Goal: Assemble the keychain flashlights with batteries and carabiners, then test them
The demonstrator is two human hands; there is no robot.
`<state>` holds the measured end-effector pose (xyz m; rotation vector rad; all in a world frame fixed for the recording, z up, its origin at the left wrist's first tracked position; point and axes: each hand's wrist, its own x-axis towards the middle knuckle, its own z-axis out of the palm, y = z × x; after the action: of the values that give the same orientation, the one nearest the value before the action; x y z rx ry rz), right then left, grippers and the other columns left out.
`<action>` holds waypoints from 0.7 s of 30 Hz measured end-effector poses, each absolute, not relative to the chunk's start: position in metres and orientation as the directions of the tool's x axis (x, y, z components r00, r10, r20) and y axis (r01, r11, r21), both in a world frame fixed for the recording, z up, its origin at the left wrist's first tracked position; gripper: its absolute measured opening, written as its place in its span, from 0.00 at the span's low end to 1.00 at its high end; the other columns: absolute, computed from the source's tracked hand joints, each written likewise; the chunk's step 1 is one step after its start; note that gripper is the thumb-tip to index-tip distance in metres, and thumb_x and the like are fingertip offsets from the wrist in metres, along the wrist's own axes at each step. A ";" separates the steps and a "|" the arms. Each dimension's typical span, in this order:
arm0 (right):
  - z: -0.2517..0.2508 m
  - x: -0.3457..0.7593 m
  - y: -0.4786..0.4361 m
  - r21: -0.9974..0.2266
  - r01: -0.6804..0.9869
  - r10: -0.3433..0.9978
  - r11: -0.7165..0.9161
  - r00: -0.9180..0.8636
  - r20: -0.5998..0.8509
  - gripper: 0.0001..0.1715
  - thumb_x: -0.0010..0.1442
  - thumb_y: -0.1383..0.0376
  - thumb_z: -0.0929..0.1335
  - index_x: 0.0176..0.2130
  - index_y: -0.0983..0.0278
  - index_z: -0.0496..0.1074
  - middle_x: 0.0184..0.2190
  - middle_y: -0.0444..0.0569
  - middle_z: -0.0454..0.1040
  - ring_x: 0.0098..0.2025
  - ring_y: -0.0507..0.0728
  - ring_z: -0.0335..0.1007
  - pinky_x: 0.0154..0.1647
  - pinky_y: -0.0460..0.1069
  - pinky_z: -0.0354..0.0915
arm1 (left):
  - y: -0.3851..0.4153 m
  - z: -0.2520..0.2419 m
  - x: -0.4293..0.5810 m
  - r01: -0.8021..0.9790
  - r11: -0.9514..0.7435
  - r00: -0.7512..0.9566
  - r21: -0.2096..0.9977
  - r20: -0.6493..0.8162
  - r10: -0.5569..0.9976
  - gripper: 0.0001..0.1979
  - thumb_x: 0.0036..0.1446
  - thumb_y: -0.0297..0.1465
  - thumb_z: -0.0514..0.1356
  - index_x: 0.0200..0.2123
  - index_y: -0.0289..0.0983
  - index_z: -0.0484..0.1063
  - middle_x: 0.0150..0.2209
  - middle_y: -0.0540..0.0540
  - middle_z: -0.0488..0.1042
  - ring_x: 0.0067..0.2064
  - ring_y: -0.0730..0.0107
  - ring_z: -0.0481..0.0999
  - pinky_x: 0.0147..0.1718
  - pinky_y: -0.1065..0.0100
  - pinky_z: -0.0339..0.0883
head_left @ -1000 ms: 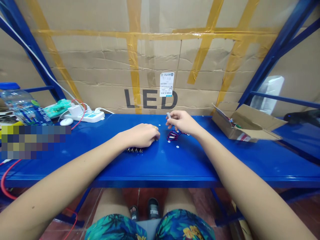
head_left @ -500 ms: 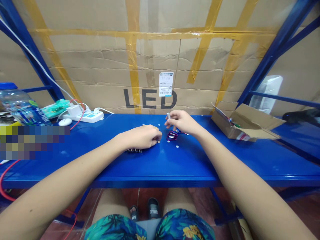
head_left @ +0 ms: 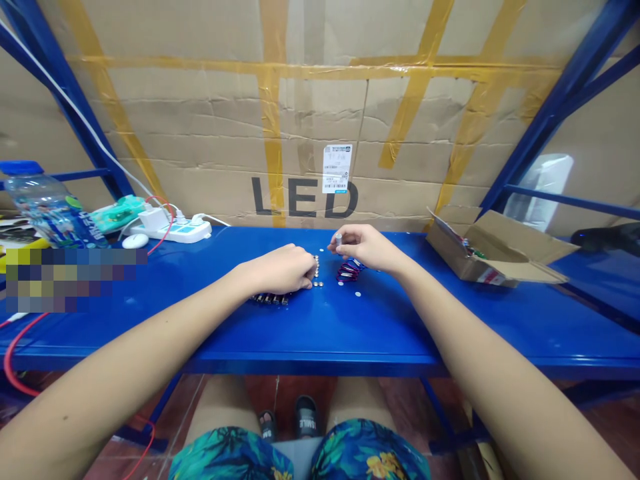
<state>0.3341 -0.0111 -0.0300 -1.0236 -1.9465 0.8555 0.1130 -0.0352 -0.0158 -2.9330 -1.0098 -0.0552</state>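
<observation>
My right hand [head_left: 367, 247] is closed on a small silver cylinder [head_left: 339, 239], held upright between thumb and fingers above the blue table [head_left: 320, 333]. My left hand [head_left: 290, 268] rests on the table with curled fingers, and whatever they pinch is hidden. Small round metal pieces [head_left: 317, 267] stand in a line right by its fingertips. Partly under that hand lies a row of dark and silver pieces [head_left: 270, 299]. Below my right hand sit purple and blue metal loops [head_left: 349, 271], some bundled together. A thin white disc [head_left: 357, 294] lies near them.
An open cardboard box [head_left: 470, 263] with small parts inside stands on the right. At the left are a power strip [head_left: 187, 231] with plugs, a water bottle [head_left: 53, 210] and a red cable [head_left: 15, 363]. A large taped carton [head_left: 200, 133] forms the back.
My left hand has drawn slightly left, uncovering more of the round metal pieces. The silver cylinder in my right hand has gone from tilted to more upright. The view has shifted a little.
</observation>
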 end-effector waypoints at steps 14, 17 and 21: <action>-0.031 0.326 -0.021 -0.740 0.401 0.796 0.540 -0.529 0.294 0.04 0.54 0.66 0.68 0.34 0.64 0.72 0.32 0.47 0.78 0.35 0.55 0.73 0.35 0.49 0.66 | -0.026 -0.011 0.108 0.518 -0.819 0.642 0.245 0.522 0.562 0.05 0.55 0.30 0.60 0.32 0.34 0.74 0.27 0.49 0.76 0.27 0.75 0.72 0.29 0.71 0.63; -0.032 0.321 -0.024 -0.722 0.410 0.781 0.557 -0.554 0.288 0.05 0.54 0.65 0.68 0.34 0.64 0.73 0.32 0.46 0.78 0.34 0.55 0.71 0.35 0.49 0.65 | -0.027 -0.013 0.111 0.465 -0.867 0.632 0.178 0.619 0.466 0.04 0.58 0.29 0.60 0.34 0.34 0.74 0.29 0.49 0.77 0.29 0.75 0.73 0.31 0.72 0.65; -0.034 0.318 -0.024 -0.727 0.397 0.772 0.560 -0.569 0.284 0.08 0.54 0.66 0.68 0.36 0.65 0.74 0.34 0.47 0.78 0.37 0.55 0.72 0.38 0.50 0.65 | -0.026 -0.017 0.114 0.445 -0.887 0.656 0.121 0.630 0.415 0.05 0.61 0.27 0.58 0.36 0.35 0.75 0.32 0.48 0.79 0.33 0.73 0.75 0.35 0.70 0.67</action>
<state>0.3184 -0.0237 -0.0337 -0.9339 -2.1996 0.8218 0.1136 -0.0262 -0.0165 -2.8194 -0.7326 -1.0549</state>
